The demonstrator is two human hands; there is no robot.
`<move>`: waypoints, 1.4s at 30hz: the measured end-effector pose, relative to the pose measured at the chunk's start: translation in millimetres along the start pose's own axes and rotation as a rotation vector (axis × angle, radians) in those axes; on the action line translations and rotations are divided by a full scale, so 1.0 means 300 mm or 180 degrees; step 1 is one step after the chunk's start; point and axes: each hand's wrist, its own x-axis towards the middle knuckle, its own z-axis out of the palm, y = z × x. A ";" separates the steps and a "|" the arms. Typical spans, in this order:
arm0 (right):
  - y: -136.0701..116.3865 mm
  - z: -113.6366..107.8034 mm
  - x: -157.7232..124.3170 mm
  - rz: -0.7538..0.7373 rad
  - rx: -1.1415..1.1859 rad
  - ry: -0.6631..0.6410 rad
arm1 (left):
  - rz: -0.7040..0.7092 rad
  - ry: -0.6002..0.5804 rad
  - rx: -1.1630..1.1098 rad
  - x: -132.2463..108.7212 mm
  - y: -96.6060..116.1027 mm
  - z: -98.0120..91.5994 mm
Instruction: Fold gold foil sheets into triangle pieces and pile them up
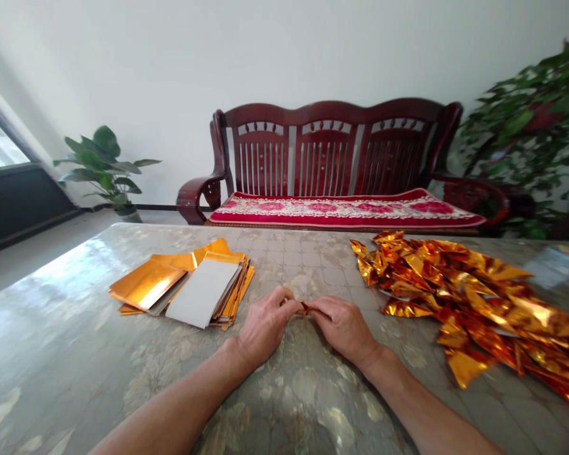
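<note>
My left hand [268, 319] and my right hand [344, 325] meet over the middle of the table, fingers pinched closed. Between their fingertips shows a small bit of orange-gold foil paper [304, 307]; the rest of it is hidden by the fingers. To the left of my left hand lies a loose stack of foil paper sheets [154, 278], some gold side up, with a grey-white sheet [203, 284] on top. Right of my right hand spreads a heap of folded gold foil pieces [474, 287], twisted and pointed in shape.
The table [95, 366] has a shiny, patterned cover. Behind it stands a dark red wooden bench [327, 148] with a red and white floral cushion [346, 208]. Potted plants grow at the left [104, 161] and right [540, 126]. A clear plastic item [557, 268] lies at the right edge.
</note>
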 end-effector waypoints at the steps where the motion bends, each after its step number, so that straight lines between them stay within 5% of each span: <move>1: 0.000 0.001 0.000 0.0007 -0.0013 -0.0009 | 0.0000 -0.0017 -0.0008 0.000 0.000 0.001; 17: -0.021 0.001 -0.005 0.0087 -0.0117 -0.0102 | -0.0034 -0.0266 -0.0510 0.020 0.005 -0.010; 42: -0.065 -0.001 -0.008 0.0383 -0.0320 -0.0129 | 0.0266 -0.0238 -0.0239 0.021 0.019 -0.023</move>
